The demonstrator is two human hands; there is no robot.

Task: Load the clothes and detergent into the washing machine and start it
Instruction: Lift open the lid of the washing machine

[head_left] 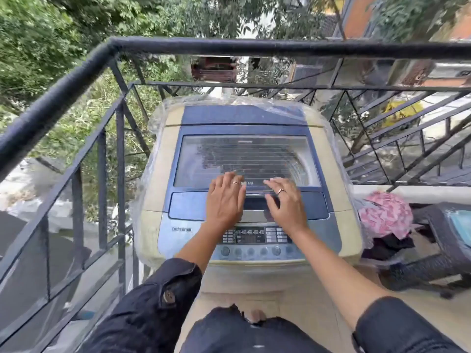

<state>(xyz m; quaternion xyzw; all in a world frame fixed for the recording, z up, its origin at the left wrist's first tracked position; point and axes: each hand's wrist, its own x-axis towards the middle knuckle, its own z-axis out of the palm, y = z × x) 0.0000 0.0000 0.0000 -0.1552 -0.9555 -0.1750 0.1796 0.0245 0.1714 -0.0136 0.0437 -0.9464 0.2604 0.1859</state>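
A top-loading washing machine [158, 174], cream with a blue top, stands in front of me wrapped in clear plastic. Its glass lid [244, 154] is closed. My left hand [224, 200] and my right hand [285, 202] lie flat side by side on the lid's front edge, fingers straight, over the lid handle recess. The control panel [254, 238] with buttons and a display sits below my wrists. A pile of clothes [384, 217], pink patterned cloth over dark garments, lies to the right of the machine. No detergent is visible.
A black metal railing [76, 80] encloses the balcony on the left and behind the machine. A dark wicker stool [438, 261] stands at the right beside the clothes. A low white ledge [418, 192] runs behind it, with a metal staircase beyond.
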